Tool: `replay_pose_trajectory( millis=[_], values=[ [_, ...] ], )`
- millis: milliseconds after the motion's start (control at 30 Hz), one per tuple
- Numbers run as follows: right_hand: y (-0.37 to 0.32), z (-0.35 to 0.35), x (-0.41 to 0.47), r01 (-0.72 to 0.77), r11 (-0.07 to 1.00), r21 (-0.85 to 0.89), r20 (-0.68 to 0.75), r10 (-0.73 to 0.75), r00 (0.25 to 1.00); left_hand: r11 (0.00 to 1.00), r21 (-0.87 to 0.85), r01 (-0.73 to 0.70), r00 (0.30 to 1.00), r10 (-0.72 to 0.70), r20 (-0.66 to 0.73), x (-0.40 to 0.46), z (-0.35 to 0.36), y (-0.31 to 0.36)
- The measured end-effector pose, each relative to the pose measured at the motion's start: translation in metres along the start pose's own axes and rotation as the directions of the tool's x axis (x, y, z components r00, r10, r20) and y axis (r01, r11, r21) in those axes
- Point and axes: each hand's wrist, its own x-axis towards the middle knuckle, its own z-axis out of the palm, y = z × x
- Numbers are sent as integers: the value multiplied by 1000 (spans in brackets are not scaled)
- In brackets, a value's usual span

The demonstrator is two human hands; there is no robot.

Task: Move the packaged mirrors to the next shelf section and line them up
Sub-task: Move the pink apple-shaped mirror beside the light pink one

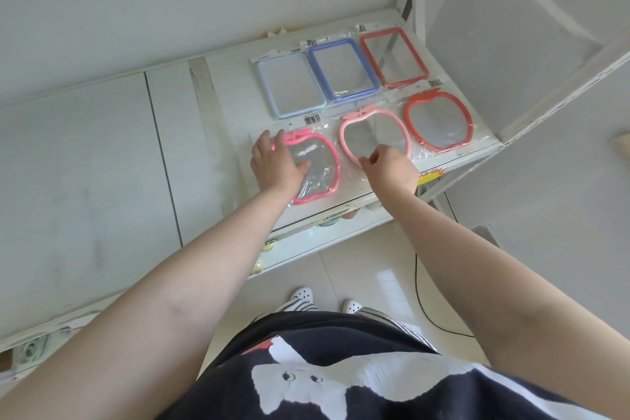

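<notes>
Several packaged mirrors lie flat on a white shelf (221, 106) in two rows. At the back are a light blue rectangular mirror (288, 87), a darker blue one (342, 70) and a red one (393, 56). In front lie a hot pink apple-shaped mirror (318, 167), a pale pink one (371, 133) and a red one (438, 119). My left hand (276, 164) rests flat, fingers spread, on the hot pink mirror's left side. My right hand (388, 165) pinches the front edge of the pale pink mirror's bag.
The shelf section to the left (85, 164) is bare white board. A metal upright (559, 78) and the shelf's right end stand close beside the red mirrors. Lower shelves (306, 242) with small items, a black cable (422, 303) and tiled floor lie below.
</notes>
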Motion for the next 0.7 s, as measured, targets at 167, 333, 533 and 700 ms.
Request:
replay_pose_trajectory(
  millis=[167, 333, 533, 700],
  values=[
    [23, 3, 18, 66, 997, 24, -64, -65, 996, 977, 204, -57, 976, 11, 218, -9, 24, 17],
    [31, 20, 24, 77, 996, 52, -6, -77, 997, 970, 244, 8, 963, -73, 258, -7, 33, 20],
    [34, 28, 27, 77, 995, 61, 0, -77, 997, 966, 257, 13, 965, -79, 250, -5, 38, 28],
    [32, 31, 28, 47, 996, 72, 0, -47, 999, 967, 256, 11, 967, -76, 245, -4, 38, 29]
  ],
)
